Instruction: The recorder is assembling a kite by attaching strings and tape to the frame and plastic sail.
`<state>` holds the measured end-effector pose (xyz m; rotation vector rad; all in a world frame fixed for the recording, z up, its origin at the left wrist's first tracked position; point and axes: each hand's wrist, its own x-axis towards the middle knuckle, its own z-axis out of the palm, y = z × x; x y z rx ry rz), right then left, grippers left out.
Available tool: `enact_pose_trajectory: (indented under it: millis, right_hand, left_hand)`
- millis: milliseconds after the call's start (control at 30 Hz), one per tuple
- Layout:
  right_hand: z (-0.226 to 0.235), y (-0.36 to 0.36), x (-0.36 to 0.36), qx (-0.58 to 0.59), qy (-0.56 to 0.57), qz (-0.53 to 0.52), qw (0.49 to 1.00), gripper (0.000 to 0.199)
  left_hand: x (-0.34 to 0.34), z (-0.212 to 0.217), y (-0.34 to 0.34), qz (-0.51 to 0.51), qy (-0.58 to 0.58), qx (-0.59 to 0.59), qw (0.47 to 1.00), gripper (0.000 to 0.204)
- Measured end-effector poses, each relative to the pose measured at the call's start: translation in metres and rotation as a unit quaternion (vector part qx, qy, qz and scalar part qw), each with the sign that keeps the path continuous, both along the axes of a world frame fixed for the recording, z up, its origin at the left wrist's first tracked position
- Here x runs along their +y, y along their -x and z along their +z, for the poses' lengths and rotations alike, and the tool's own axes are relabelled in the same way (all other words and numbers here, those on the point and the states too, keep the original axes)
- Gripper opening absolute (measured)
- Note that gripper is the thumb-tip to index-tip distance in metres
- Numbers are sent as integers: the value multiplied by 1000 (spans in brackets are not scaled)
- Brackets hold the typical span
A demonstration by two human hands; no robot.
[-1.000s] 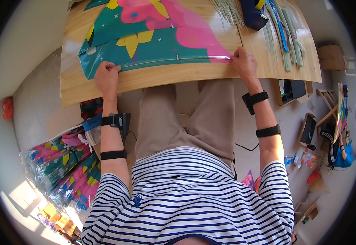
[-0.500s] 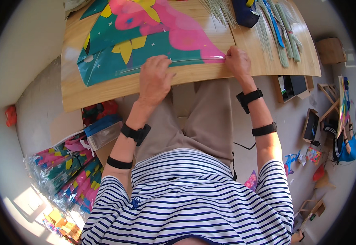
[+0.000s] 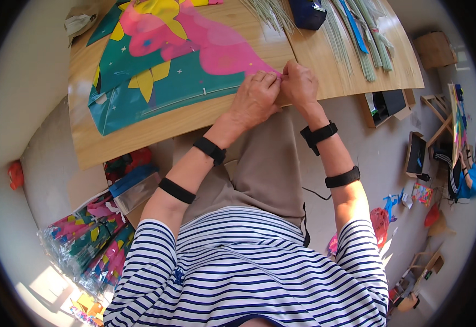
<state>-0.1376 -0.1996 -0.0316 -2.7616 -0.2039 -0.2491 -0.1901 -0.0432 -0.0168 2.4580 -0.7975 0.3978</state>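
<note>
1 printed sheet (image 3: 178, 61): spread on the worktop (image 3: 151, 131), its narrow pink corner pointing right, its broad green part at the left.
Long near edge: slants from lower left up to that pink tip.
White strip (image 3: 181, 102): lies along the near edge, sharing its axis.
Left hand (image 3: 253, 99): fingers drawn together over the corner (their exact grip is hidden).
Right hand (image 3: 300, 84): fingers clamped on the tip, just beside the left.
Pale stick bundle (image 3: 378, 48): right of both hands.
</note>
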Motion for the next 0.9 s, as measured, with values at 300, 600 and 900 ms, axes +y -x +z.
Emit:
enact_pose_trajectory:
  millis: [300, 600, 900]
  right_hand:
    - [-7, 6, -10, -36, -97, 42, 994, 7]
    - [4, 12, -6, -23, -128, 39, 991, 22]
    - [5, 12, -13, 1, -143, 45, 989, 32]
  left_hand:
    - [-3, -3, 1, 18, 16, 21, 999, 62]
    - [-6, 2, 3, 44, 5, 33, 998, 63]
    - [-7, 0, 5, 50, 0, 28, 998, 64]
